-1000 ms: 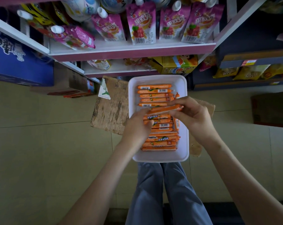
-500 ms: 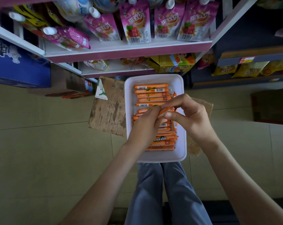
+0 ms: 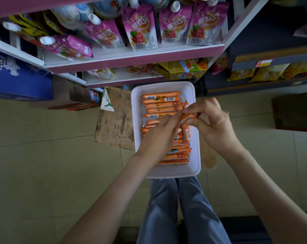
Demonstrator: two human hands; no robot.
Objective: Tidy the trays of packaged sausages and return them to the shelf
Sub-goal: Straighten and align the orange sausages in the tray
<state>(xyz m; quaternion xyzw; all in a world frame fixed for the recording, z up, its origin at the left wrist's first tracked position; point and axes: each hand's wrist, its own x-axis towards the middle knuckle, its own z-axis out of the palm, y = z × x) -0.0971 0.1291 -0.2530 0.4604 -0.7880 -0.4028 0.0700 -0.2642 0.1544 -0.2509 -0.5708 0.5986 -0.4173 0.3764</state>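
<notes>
Head view: pinches one orange sausage (image 3: 188,117) with the right hand (image 3: 214,125), thumb and fingertips clamped on its upper end, and grips the lower end with the left hand (image 3: 159,136), fingers curled round it. Holds it just above the white tray (image 3: 136,120), over rows of packaged sausages (image 3: 160,98) lying crosswise. Beneath the tray, a worn wooden board (image 3: 115,124); just behind, the pink-edged shelf (image 3: 131,59) of fruit pouches (image 3: 140,30).

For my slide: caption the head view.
Over the white tray, left hand and right hand hold one sausage.
</notes>
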